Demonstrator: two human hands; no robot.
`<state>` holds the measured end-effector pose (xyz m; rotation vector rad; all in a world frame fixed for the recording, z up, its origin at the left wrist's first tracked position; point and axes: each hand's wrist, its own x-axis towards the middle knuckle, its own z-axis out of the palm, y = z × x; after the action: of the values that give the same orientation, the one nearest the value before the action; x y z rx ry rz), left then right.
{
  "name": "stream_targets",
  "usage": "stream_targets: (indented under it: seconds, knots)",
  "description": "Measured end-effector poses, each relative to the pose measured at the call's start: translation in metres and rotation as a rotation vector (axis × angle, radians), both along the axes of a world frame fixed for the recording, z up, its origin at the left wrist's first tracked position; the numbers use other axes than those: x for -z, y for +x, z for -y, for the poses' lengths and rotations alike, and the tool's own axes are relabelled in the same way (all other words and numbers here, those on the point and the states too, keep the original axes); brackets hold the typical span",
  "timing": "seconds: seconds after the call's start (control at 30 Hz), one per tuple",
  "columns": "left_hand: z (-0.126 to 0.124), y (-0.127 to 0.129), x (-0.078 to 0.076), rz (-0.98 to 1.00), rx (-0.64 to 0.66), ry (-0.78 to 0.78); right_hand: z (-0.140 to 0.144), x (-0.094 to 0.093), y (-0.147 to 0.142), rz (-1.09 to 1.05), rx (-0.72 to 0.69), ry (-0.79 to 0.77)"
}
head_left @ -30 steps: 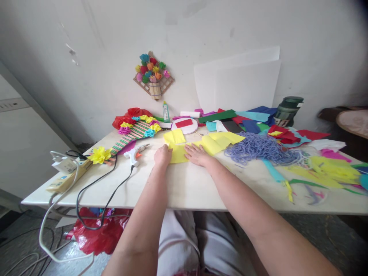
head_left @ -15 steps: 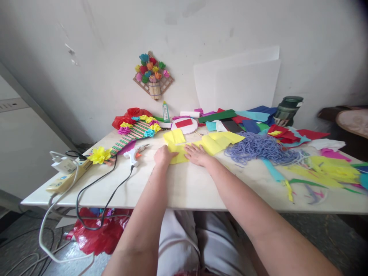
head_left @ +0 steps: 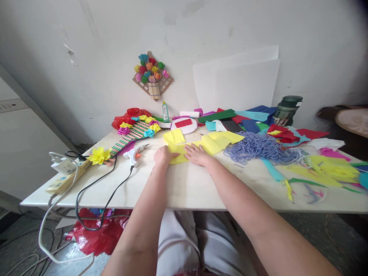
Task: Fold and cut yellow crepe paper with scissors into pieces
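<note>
Nearest, your left hand (head_left: 163, 156) and right hand (head_left: 197, 154) both lie on the yellow paper sheet (head_left: 178, 153) at the middle of the white table (head_left: 184, 188). The right hand is flat and spread, pinning the sheet so it cannot slide; the left is curled, its thumb over the sheet's left edge, pressing rather than gripping — neither hand encloses anything. Against the frame a second back, the left thumb reaches further onto the paper and that edge looks more folded in; the right hand is unmoved. Left of you, the glue gun (head_left: 133, 153) lies idle, its cord trailing off the table edge. Right, the blue bead strands (head_left: 260, 147) lie heaped, well apart from your hands. Beyond — more yellow sheets (head_left: 221, 140), then the flower-trimmed stick panel (head_left: 135, 130).
</note>
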<state>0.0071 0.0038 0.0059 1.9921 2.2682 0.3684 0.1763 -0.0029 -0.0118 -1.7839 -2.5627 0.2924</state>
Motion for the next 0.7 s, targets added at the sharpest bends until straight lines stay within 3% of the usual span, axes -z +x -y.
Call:
stream_targets:
  seconds: [0.7]
  knots:
    - [0.0019,0.0015,-0.0039,0.0,0.018,-0.021,0.0002,0.0,0.0014,-0.017,-0.007,-0.008]
